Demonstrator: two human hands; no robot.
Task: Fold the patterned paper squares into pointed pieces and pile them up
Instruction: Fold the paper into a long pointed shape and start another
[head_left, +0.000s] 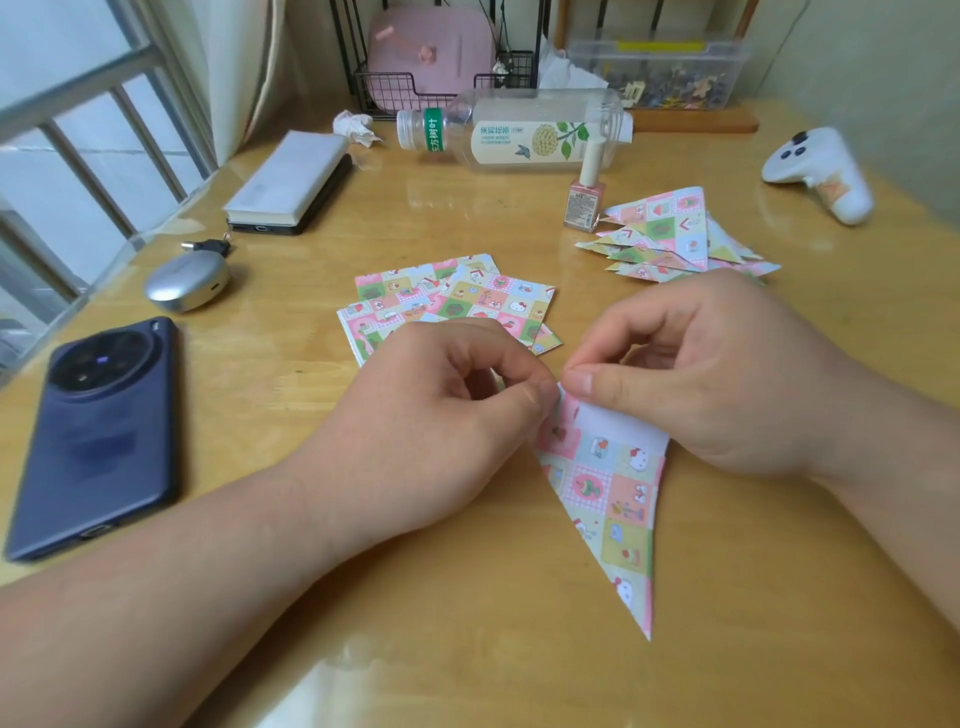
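One folded pointed piece (613, 499) lies on the table (467, 597), tip toward the camera; left hand (441, 410) and right hand (717, 374) pinch its top edge. Behind, roughly four flat squares (467, 301); far right, one pile of pointed pieces (670, 239), count unclear.

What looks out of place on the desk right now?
The clear bottle lies on its side behind the nail polish, and a crumpled tissue sits beside it. Nothing looks spilled.
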